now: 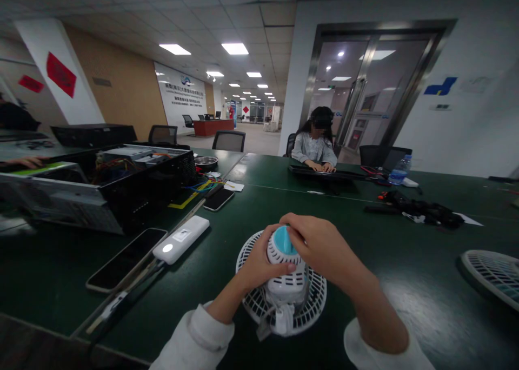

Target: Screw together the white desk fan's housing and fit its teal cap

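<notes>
A small white fan (284, 291) lies face down on the dark green table (405, 272), its round grille flat and its motor housing pointing up. My left hand (259, 262) is wrapped round the left side of the housing. My right hand (320, 245) is closed over the blue cap (283, 241) on top of the housing, fingers curled on it. White sleeves cover both wrists.
A white power bank (181, 239) and two phones (126, 259) (219, 199) lie to the left, beside an open black computer case (101, 189). Another white fan grille (492, 275) sits at the right edge. A seated person (314, 145) works across the table near black tools (421, 210).
</notes>
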Available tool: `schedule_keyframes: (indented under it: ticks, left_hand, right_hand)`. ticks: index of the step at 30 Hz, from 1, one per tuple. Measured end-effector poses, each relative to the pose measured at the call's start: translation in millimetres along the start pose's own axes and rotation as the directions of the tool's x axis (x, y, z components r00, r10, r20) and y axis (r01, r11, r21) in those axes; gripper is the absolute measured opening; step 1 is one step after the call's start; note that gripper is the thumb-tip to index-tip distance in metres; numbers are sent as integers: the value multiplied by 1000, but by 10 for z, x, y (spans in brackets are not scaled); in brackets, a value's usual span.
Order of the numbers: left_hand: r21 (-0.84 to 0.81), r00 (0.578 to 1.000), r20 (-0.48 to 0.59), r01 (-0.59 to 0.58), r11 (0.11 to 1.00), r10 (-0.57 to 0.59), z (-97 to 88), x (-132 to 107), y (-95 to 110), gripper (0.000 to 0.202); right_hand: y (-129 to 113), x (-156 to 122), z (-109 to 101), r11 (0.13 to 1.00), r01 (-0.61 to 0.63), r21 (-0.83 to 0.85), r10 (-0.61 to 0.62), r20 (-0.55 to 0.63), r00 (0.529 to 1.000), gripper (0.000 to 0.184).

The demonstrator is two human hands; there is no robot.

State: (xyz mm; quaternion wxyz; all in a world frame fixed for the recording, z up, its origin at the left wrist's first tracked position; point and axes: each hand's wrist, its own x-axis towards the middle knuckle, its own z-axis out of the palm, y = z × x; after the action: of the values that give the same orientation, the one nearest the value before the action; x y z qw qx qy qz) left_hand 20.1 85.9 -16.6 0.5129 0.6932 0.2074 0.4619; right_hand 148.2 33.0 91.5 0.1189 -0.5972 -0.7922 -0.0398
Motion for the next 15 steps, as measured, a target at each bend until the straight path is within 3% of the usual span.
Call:
schedule_keyframes:
  ticks: [3,5,10,12,14,15]
  left_hand:
    - [-17,999,37,18,1000,-17,-37,-12,9,71]
    - [-20,999,43,31,999,-30,-43,-26,7,76]
    - [-82,997,46,68,994,-64,-16,-55,-9,84]
    - [-103,996,59,71,992,-65,-120,-122,19,84]
    - [-81,997,29,67,994,-65,-367,-310,101,79]
    - [-62,995,-42,87,994,-90,-535,-469,164,70]
  right_hand:
    - [132,-60,-42,963,235,128,-232,-41,972,24]
    - [175,-71,-45,934,315,167,-315,-26,949,25]
    - [139,-26,-39,941,300,157,-306,15,952,19]
    - [120,-9,-26,952,278,124,-282,11,959,18]
    - [121,-5,3,956,274,106,-274,-8,962,18]
    - [128,-9,21,955,276,104,-276,-21,961,18]
